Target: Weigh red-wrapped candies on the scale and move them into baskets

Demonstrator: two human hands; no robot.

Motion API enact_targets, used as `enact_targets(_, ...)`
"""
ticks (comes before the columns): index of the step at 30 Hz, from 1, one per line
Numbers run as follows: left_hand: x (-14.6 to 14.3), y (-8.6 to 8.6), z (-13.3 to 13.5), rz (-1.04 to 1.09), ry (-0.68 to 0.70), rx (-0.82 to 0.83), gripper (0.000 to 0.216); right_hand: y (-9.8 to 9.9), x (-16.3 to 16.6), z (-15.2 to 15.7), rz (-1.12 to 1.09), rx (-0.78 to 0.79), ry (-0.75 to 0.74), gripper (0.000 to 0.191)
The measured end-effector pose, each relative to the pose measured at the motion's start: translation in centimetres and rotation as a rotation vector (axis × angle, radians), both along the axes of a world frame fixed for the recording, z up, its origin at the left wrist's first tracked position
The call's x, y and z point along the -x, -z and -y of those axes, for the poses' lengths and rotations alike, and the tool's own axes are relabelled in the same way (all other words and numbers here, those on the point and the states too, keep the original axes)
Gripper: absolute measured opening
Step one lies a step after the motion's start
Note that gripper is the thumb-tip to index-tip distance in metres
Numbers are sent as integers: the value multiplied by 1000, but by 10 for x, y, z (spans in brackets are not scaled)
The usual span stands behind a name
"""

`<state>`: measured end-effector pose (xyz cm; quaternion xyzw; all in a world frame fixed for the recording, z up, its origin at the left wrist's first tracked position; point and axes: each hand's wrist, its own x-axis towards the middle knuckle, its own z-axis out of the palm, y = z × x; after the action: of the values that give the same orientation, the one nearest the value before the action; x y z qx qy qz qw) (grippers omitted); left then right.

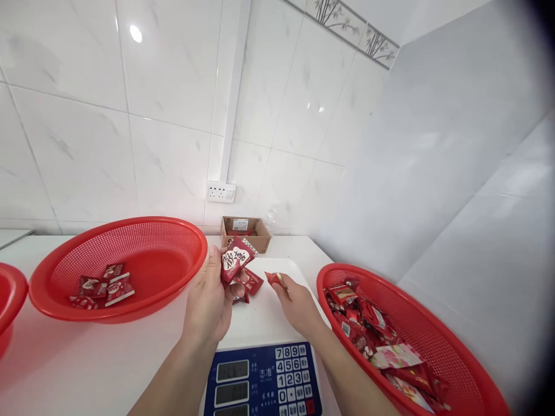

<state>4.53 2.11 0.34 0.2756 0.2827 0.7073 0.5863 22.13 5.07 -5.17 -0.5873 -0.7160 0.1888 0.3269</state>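
Note:
My left hand (210, 294) is closed around a few dark red printed packets (236, 257), raised over the scale's left side. In my right hand (299, 303), a smaller red packet (274, 279) is pinched between thumb and fingers above the pan. White and flat, the scale pan (269, 323) lies under both hands. Another red packet (251, 281) shows just behind the left fingers; whether it is held or rests on the pan I cannot tell. Nearest me is the blue keypad panel (262, 378) of the scale, with number keys and small displays.
A red basket (437, 323) full of mixed packets stands at the right. On the left, a larger red basket (173, 289) holds several packets (106, 286); part of another red basket (11, 289) shows beyond it. Behind the scale sits a small cardboard box (260, 237) near the tiled wall.

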Motion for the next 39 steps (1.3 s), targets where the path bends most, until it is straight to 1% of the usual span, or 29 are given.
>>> enact_targets(4, 0, 2, 0, 7, 53, -9, 45, -9, -9, 11, -285, -32, 30, 35)
enact_targets(8, -2, 3, 4, 35, 102, -20, 46, -19, -6, 28, -498, -69, 38, 36)
enact_targets(11, -4, 4, 8, 43, 127, -16, 46, -23, 1, 39, -788, -71, 46, 30)
enact_targets(13, -6, 7, 10, 23, 160, 2, 48, -23, 5, 45, -964, -102, 90, 28)
enact_targets(14, -7, 8, 10, 9, 175, 10, 49, -23, 6, 47, -1006, -137, 123, 29)
enact_targets(16, -11, 11, 11, -30, 197, 19, 49, -24, 8, 53, -1028, -223, 180, 33)
enact_targets(18, -17, 14, 12, -74, 216, 42, 50, -24, 10, 58, -966, -281, 236, 36)
enact_targets(20, -24, 18, 13, -105, 251, 81, 52, -23, 12, 64, -805, -325, 274, 35)
enact_targets(21, -27, 19, 14, -112, 279, 103, 53, -22, 13, 66, -693, -355, 269, 33)
enact_targets(23, -34, 22, 15, -105, 346, 140, 54, -19, 16, 67, -436, -430, 182, 30)
enact_targets(25, -39, 25, 16, -89, 399, 144, 53, -14, 19, 66, -220, -482, 40, 36)
enact_targets(27, -42, 27, 14, -99, 423, 135, 51, -8, 22, 63, -118, -474, -57, 43)
enact_targets(29, -42, 29, 10, -127, 426, 142, 49, -2, 22, 59, -149, -423, -94, 43)
enact_targets(32, -39, 32, 4, -142, 432, 177, 46, 4, 22, 57, -332, -283, -81, 38)
enact_targets(34, -38, 33, 3, -137, 432, 172, 44, 6, 21, 55, -470, -185, -50, 37)
enact_targets(37, -40, 34, 7, -217, 388, 132, 40, 6, 21, 53, -685, -100, 6, 45)
enact_targets(39, -44, 35, 12, -364, 331, 53, 35, 7, 21, 52, -856, -42, 12, 56)
